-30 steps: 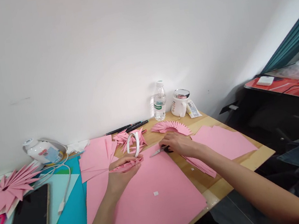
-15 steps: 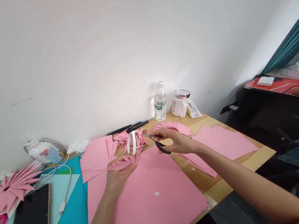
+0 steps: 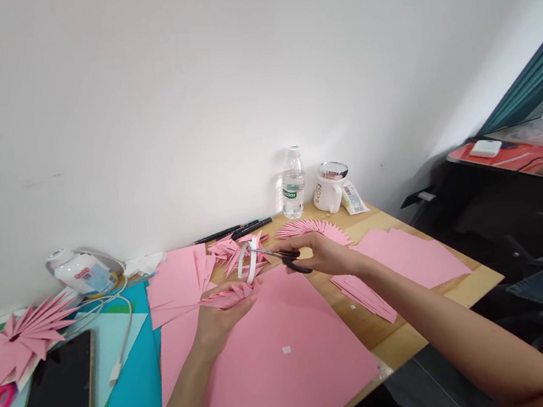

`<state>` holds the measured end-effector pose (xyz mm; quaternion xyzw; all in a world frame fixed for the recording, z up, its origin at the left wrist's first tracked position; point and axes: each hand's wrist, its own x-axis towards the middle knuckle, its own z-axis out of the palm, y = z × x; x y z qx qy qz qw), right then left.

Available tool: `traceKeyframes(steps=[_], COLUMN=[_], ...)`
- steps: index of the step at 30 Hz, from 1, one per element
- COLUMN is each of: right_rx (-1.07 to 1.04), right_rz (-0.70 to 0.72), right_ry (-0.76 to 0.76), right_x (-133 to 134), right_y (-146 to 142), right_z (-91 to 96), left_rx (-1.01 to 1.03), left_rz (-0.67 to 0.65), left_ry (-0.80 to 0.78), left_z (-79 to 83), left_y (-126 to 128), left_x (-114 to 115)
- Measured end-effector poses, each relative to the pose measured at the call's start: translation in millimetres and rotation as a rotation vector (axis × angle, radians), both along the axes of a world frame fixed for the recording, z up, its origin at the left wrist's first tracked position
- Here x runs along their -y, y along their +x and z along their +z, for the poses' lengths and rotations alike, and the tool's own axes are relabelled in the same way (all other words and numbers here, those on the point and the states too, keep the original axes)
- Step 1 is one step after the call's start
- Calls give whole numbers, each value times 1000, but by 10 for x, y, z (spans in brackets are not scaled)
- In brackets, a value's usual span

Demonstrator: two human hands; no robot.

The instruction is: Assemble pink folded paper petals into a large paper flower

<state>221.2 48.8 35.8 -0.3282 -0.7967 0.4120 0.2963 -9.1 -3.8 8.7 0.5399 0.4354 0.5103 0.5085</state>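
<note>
My left hand (image 3: 217, 322) is closed around a folded pink paper piece (image 3: 227, 297), held just above a large pink sheet (image 3: 279, 371). My right hand (image 3: 322, 255) grips black-handled scissors (image 3: 282, 256) in the air, blades pointing left toward a white tape roll (image 3: 248, 261) that stands upright on small folded pink pieces (image 3: 230, 250). A pink paper fan (image 3: 313, 228) lies behind my right hand.
Pink sheets (image 3: 410, 255) lie at the right on the wooden desk (image 3: 470, 287). At the wall stand a water bottle (image 3: 292, 185), a white mug (image 3: 330, 187) and black pens (image 3: 235, 231). To the left lie a phone (image 3: 51, 399), a white cable (image 3: 119, 339) and a pink paper flower (image 3: 15, 337).
My right hand picked the scissors up from the pink sheet, lifted them and turned the blades toward the tape roll. My left hand stayed in place with the folded piece.
</note>
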Motion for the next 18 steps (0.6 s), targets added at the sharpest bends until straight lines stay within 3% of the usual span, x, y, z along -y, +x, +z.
traceKeyframes(steps=[5, 10, 12, 18], right_rx=[-2, 208, 292, 374], right_rz=[-76, -294, -352, -422], right_ry=[61, 489, 584, 664], right_x=[-54, -135, -135, -189], right_y=[48, 121, 111, 18], right_z=[-122, -141, -116, -63], left_rx=[8, -12, -34, -83], left_rz=[-44, -53, -38, 63], left_ry=[78, 83, 86, 74], left_z=[-7, 12, 31, 73], left_y=[4, 67, 88, 61], left_x=[-12, -10, -6, 7])
